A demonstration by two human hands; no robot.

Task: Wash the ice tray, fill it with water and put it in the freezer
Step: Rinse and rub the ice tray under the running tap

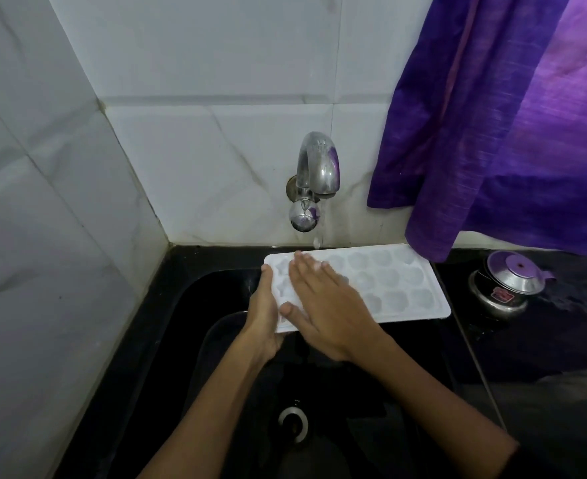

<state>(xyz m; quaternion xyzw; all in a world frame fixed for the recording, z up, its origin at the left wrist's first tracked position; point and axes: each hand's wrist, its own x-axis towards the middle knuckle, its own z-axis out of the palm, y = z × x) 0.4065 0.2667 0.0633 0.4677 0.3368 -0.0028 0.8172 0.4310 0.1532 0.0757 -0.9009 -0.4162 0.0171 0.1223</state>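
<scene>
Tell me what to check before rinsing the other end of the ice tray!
1. Left hand grips the white plastic ice tray by its end: ok.
2. Right hand lies flat on the tray: ok.
3. Curved chrome tap is running: ok, a thin trickle.
4. Tray is over the black sink: ok.
5. Cups are clean: cannot tell.
6. Hanging purple curtain is clear of the tray's far corner: not ok.
</scene>
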